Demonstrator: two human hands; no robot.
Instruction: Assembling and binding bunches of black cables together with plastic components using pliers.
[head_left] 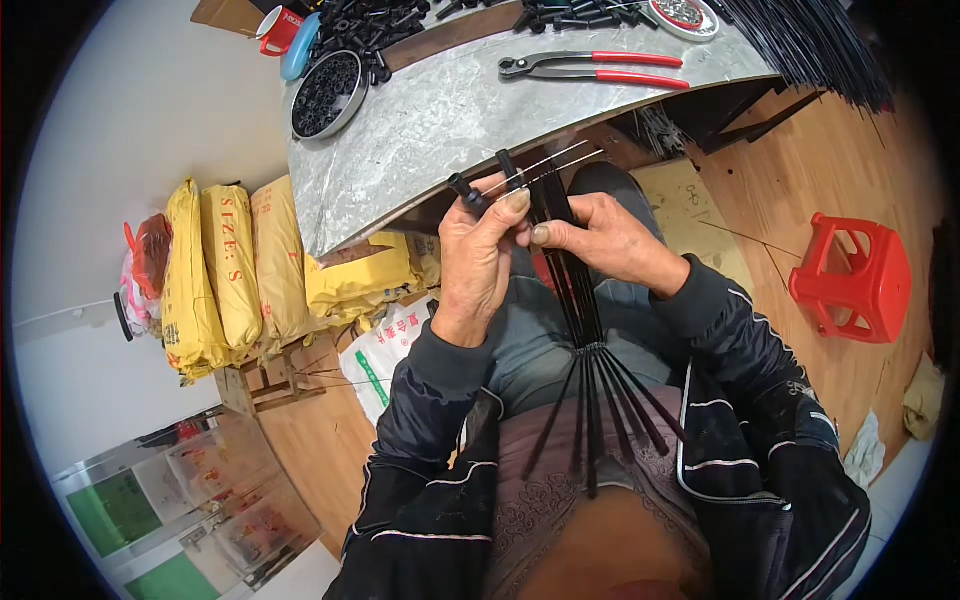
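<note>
My left hand [472, 262] is closed on black plastic tubes [464, 190], two of whose ends stick up past the fingers below the table edge. Two thin metal wires [560, 162] stretch up and right from beside its thumb. My right hand [620, 240] is closed around the upper part of a bundle of black rods [573, 300], its thumb close to the left fingertips. A ring of wire joints [591, 349] gathers the bundle over my lap. Below it the rods fan out like umbrella ribs. The fingers hide where tubes, wires and rods meet.
Red-handled pincers [610, 75] lie on the grey tabletop [430, 120]. Near them are a bowl of small black rings [328, 95], a heap of black tubes and a dish of small parts [685, 15]. Yellow sacks [230, 265] stand left; a red stool [855, 275] stands right.
</note>
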